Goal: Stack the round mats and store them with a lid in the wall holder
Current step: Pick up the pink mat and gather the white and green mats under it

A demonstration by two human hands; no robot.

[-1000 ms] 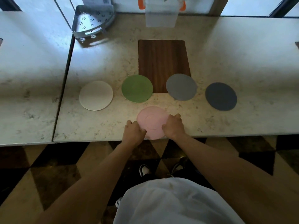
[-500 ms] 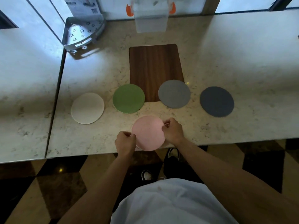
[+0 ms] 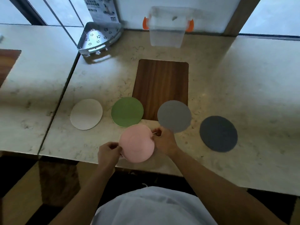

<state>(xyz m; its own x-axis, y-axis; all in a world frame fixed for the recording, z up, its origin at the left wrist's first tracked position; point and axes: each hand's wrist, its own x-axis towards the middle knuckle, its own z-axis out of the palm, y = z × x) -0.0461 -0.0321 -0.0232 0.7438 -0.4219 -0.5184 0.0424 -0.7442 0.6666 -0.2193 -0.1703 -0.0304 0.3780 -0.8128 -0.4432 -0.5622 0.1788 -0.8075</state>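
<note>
Pink mat (image 3: 137,143) at lower centre, lifted over the table (image 3: 243,78) edge, pinched by left hand (image 3: 109,151) at its lower-left rim and right hand (image 3: 164,140) at its upper-right rim; nearest neighbour the green mat (image 3: 127,112), just above and slightly left, almost touching; grey mat (image 3: 174,116), dark mat (image 3: 218,133), white mat (image 3: 86,114) flat alongside; metal holder (image 3: 99,39) far at upper left.

My left hand (image 3: 109,152) and right hand (image 3: 163,140) pinch the pink mat (image 3: 137,143) at opposite edges, overlapping the green mat (image 3: 127,111).
</note>
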